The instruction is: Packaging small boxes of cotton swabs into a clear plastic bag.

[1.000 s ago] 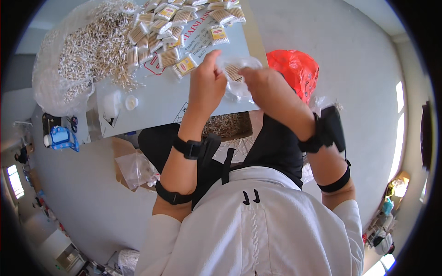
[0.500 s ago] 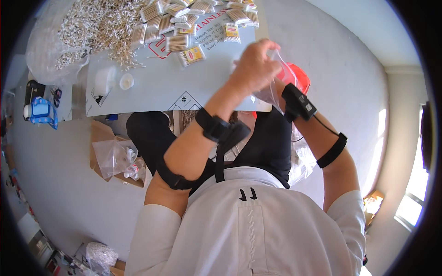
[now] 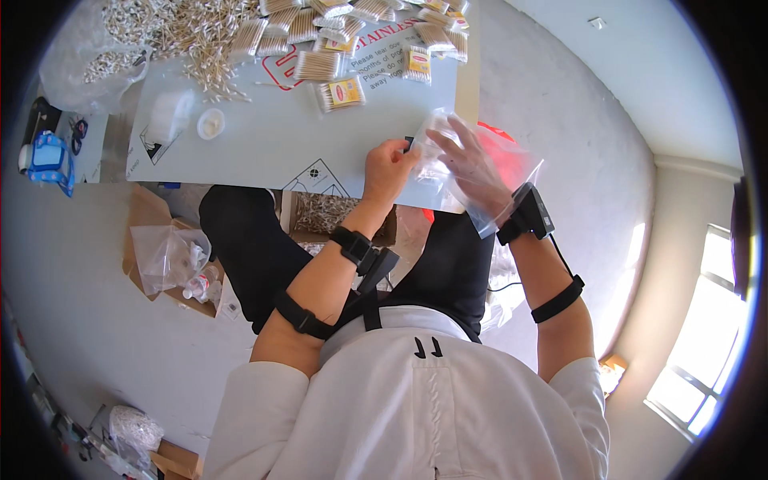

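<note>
A clear plastic bag (image 3: 512, 170) hangs around my right hand (image 3: 474, 166), which looks to be inside it. The fingers of that hand are spread under the film. My left hand (image 3: 388, 170) is closed at the bag's left edge, thumb and fingers pinched together on the film. A small dark piece shows at its fingertips; I cannot make out what it is. Both hands are over the table's near right corner. Beyond them lie small packs of cotton swabs, one with a yellow label (image 3: 344, 93) being among the closest.
Loose cotton swabs (image 3: 210, 64) are heaped at the far left of the table (image 3: 264, 160). A round white tub (image 3: 211, 123) stands nearby. Behind the bag shows something red (image 3: 498, 132). Below the table are a box of swabs (image 3: 324, 212) and a carton with plastic bags (image 3: 164, 256).
My left hand has drawn back left and down from beside the right hand. The bag now spreads over my right hand, whose fingers have come into sight. The whole view has shifted slightly.
</note>
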Tool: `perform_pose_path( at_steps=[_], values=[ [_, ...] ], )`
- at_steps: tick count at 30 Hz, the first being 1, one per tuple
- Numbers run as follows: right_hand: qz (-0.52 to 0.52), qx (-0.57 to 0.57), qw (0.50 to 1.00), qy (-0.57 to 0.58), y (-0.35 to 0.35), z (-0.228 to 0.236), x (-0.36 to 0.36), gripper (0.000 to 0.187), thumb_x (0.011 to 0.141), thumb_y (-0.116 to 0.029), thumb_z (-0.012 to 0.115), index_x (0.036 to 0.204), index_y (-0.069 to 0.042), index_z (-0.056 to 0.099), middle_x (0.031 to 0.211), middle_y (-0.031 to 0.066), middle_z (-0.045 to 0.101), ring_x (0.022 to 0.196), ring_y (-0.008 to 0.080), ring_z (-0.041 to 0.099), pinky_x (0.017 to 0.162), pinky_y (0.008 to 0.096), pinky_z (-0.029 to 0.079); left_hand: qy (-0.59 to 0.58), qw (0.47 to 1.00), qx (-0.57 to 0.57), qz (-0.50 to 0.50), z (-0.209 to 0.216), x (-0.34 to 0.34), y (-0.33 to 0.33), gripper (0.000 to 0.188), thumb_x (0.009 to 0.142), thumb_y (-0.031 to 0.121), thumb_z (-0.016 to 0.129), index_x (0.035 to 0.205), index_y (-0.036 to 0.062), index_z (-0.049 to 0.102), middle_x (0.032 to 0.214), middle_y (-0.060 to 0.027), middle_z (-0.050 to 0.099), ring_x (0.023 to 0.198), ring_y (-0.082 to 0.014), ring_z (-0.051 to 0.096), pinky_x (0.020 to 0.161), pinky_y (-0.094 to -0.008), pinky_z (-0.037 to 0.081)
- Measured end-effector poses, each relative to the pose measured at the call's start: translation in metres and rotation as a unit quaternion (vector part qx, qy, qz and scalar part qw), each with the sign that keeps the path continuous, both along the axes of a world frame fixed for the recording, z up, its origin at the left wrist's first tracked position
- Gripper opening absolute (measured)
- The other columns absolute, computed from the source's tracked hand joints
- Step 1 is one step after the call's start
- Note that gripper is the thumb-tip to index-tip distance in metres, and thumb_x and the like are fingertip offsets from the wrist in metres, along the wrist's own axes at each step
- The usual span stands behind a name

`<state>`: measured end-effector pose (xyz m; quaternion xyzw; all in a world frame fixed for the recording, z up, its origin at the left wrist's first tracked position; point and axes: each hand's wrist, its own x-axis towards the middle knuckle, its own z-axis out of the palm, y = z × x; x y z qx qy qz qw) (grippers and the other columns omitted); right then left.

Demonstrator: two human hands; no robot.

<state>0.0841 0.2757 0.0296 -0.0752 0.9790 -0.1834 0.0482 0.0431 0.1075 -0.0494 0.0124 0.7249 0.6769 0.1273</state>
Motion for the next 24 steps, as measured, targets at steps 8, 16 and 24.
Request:
perform_pose_path(
  at_steps=[8,16,24],
  values=[
    [0.046,0.091,0.995,-0.02,0.002,0.013,-0.002,0.049,0.083,-0.005,0.062,0.129,-0.018,0.053,0.146,0.0171,0.034,0.127,0.0382,0.04,0.1,0.0447,0.042,-0.027,0.995,0.093,-0.033,0.009,0.011,0.023,0.011,0.08,0.002,0.066,0.074,-0.0018,0.059,0.06,-0.0009,0.056,0.055,-0.0076,0.05,0.051,-0.0218,0.04],
    [0.126,0.091,0.988,0.015,0.016,0.009,0.011,0.047,0.078,0.001,0.061,0.122,-0.012,0.057,0.145,0.01,0.04,0.122,0.034,0.044,0.098,0.0451,0.043,0.095,0.994,0.046,0.02,0.031,0.025,0.027,0.01,0.082,0.005,0.062,0.076,0.0011,0.055,0.06,-0.0071,0.053,0.054,-0.0165,0.051,0.054,-0.0295,0.043],
    [-0.04,-0.173,0.983,-0.045,0.008,0.01,0.028,0.037,0.081,-0.004,0.066,0.116,-0.013,0.063,0.139,0.0139,0.042,0.123,0.0335,0.045,0.1,0.0435,0.042,0.163,0.985,0.036,-0.05,0.034,0.032,0.024,0.01,0.081,0.004,0.061,0.077,0.0032,0.052,0.065,-0.012,0.056,0.059,-0.028,0.057,0.056,-0.0345,0.046]
  ],
)
